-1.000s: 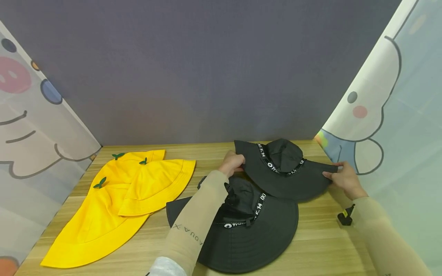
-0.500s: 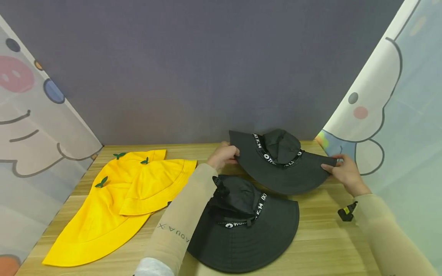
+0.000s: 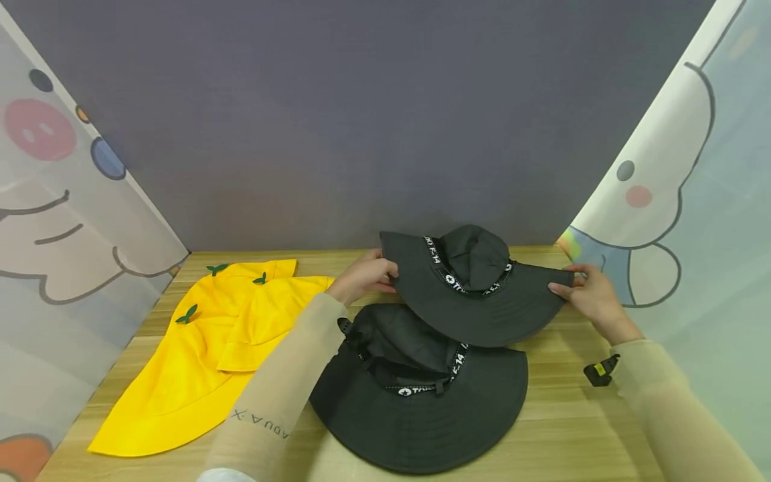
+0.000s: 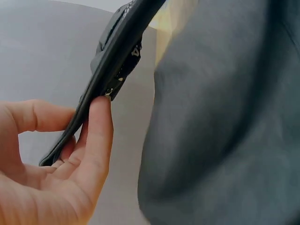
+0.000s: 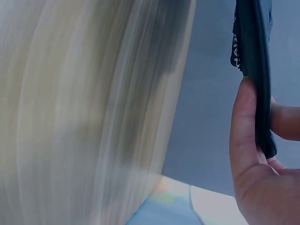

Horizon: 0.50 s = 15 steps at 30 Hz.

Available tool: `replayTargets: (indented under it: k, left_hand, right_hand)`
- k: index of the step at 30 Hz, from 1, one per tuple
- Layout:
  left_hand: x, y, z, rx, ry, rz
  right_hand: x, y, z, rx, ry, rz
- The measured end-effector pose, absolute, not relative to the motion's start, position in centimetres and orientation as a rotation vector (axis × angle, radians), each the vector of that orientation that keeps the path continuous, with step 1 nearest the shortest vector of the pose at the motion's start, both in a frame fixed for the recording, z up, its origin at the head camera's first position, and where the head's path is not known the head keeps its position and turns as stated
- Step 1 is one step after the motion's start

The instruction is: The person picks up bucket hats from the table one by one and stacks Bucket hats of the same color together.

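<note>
Between my two hands is a dark grey bucket hat (image 3: 476,314) with a white-lettered band, its wide brim stretched sideways above the table. My left hand (image 3: 365,276) pinches the brim's left end; in the left wrist view, thumb and fingers (image 4: 96,136) clasp the brim (image 4: 89,98) from both sides. The right end of the brim is pinched by my right hand (image 3: 596,301), and the right wrist view shows the thumb against that edge (image 5: 262,108). Just in front lies a second dark grey hat (image 3: 421,428), crown toward the back, partly overlapped by the held one.
Several yellow hats (image 3: 175,402) with green sprout tips lie overlapped on the left of the wooden table (image 3: 578,428). My left forearm passes over their right side. A grey panel (image 3: 373,134) stands behind, with cartoon-printed curtains (image 3: 650,221) at both sides.
The held hat first rose off the table, then shifted left with both hands, and its brim now hangs over the back of the front hat. The hats on the table stay in place.
</note>
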<state>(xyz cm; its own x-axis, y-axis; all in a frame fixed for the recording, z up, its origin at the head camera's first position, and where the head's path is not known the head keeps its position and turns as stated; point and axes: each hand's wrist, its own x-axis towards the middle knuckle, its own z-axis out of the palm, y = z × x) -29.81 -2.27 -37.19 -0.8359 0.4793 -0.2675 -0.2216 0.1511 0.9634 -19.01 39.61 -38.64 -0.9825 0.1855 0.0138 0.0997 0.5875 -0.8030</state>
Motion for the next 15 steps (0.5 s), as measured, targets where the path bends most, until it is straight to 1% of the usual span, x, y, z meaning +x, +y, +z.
replayTargets:
  k: [7, 15]
  left_hand:
    - [-29.1, -4.9, -37.3, 0.278, 2.038, 1.698]
    - [-27.5, -7.8, -36.6, 0.232, 2.071, 1.656]
  right_hand:
    - [-19.0, 38.3, -38.6, -0.144, -2.691, 1.45]
    - [-18.9, 36.4, -38.0, -0.042, -2.671, 1.556]
